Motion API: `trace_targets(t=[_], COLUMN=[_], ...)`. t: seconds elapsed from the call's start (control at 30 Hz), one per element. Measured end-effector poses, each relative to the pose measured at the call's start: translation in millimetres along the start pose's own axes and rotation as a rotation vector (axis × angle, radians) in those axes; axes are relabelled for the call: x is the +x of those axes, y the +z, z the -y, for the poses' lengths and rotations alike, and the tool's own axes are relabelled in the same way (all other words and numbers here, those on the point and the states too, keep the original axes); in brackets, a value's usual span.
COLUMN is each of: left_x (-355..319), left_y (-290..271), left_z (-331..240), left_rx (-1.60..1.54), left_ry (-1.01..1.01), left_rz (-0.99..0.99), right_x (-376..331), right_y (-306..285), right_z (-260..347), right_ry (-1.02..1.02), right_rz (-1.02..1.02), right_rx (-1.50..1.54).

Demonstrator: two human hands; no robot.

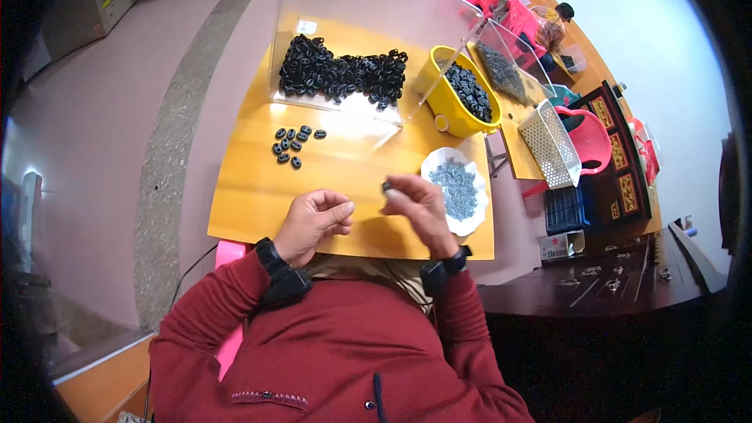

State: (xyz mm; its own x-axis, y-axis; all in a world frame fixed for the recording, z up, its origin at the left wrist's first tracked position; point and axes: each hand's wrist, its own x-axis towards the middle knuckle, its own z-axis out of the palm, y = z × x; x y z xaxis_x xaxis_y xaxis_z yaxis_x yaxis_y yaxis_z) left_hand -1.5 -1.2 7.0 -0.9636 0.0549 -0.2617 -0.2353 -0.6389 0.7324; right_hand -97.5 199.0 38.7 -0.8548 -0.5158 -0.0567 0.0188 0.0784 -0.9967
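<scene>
Both hands up over the near edge of the yellow counter (258, 204), working one small black piece.

I see my right hand (415, 207) with its grip pinched together on a small black oval piece (387, 186), just left of the white dish (476, 215) of grey metal bits. My left hand (313, 219) sits further left of that dish, fingertips curled together; whether they hold anything I cannot tell. A loose cluster of black pieces (294, 143) lies beyond, well left of the dish.
</scene>
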Motion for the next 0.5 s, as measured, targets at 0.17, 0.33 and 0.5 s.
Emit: trace_targets(t=[0.17, 0.33, 0.5], left_x=[-3, -1, -1], left_y=[-1, -3, -4], left_z=[1, 5, 5], left_rx=[-0.001, 0.014, -0.022], left_ry=[0.022, 0.028, 0.024], left_rz=[-0.004, -0.007, 0.001], right_x=[35, 108, 135], right_y=[-77, -132, -130], right_z=[31, 76, 67], right_ry=[-0.116, -0.32, -0.271], right_rz=[-0.221, -0.45, -0.523], right_rx=[-0.225, -0.481, -0.264])
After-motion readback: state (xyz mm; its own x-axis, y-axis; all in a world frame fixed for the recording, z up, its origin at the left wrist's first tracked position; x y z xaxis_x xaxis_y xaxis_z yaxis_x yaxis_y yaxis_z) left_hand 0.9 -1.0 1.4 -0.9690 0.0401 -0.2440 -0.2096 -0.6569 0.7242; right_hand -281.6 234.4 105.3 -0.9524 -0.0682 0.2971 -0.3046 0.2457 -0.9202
